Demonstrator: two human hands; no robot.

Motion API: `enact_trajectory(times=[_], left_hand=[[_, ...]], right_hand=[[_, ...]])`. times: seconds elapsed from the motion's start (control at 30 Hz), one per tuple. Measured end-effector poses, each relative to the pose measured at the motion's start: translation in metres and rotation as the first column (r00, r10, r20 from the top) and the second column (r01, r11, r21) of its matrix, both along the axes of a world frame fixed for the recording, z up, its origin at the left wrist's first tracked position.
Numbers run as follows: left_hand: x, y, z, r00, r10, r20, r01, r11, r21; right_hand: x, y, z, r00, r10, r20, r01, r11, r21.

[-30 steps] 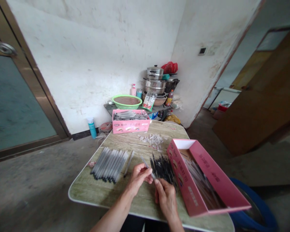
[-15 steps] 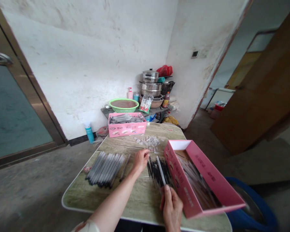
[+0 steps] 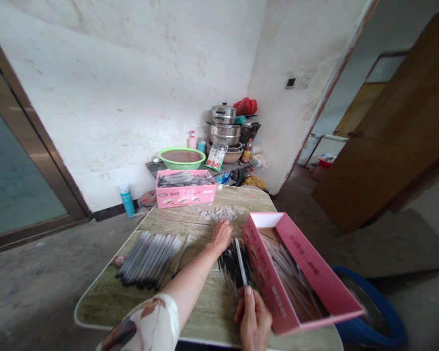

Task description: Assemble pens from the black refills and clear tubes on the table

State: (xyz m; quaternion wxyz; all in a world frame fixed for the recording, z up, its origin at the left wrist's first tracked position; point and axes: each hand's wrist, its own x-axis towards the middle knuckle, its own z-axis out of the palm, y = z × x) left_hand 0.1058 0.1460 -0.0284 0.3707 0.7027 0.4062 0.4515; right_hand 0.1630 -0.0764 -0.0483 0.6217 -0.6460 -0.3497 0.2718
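My right hand [image 3: 255, 319] grips the lower end of a translucent pen barrel [image 3: 240, 262], which points away from me over a pile of thin black pieces [image 3: 229, 265]. Farther forward, my left hand [image 3: 221, 237] reaches to the near edge of a scatter of small white pieces [image 3: 215, 213]. Its fingers are curled down, and what they hold, if anything, is hidden. On the left of the table lies a row of pens [image 3: 149, 258] with clear barrels and black ends. A single pen [image 3: 183, 254] lies just right of that row.
An open pink box [image 3: 278, 287] with loose clear barrels stands at the table's right side. Another pink box [image 3: 186, 196], filled with pens, sits at the back edge. Behind are a green basin [image 3: 182, 165] and stacked pots [image 3: 225, 131]. A blue tub [image 3: 380, 307] is on the floor.
My left hand has moved forward to the white pieces, its fingers now turned down over them. My right hand still holds the pen barrel. The view has shifted slightly.
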Motion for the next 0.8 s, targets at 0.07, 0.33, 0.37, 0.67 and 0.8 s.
enact_trajectory(times=[0.07, 0.33, 0.37, 0.67, 0.8], left_hand=[[-0.004, 0.000, 0.003, 0.999, 0.016, 0.051, -0.015, 1.000, -0.023], [-0.061, -0.047, 0.005, 0.774, 0.131, 0.620, 0.170, 0.900, -0.401], [-0.068, -0.056, 0.004, 0.683, 0.166, 0.712, 0.259, 0.855, -0.449], [-0.081, -0.079, -0.005, 0.505, 0.267, 0.821, 0.361, 0.798, -0.482], [-0.080, -0.079, -0.003, 0.552, 0.286, 0.783, 0.270, 0.827, -0.493]], right_hand=[[0.000, 0.000, 0.001, 1.000, -0.004, 0.010, 0.004, 1.000, 0.005], [-0.009, -0.003, 0.002, 0.991, 0.052, 0.126, -0.055, 0.998, 0.020], [-0.011, -0.003, 0.001, 0.986, 0.070, 0.149, -0.074, 0.997, 0.021], [-0.020, -0.004, -0.002, 0.960, 0.096, 0.261, -0.103, 0.995, 0.013], [-0.018, -0.004, -0.001, 0.969, 0.097, 0.229, -0.102, 0.995, 0.010]])
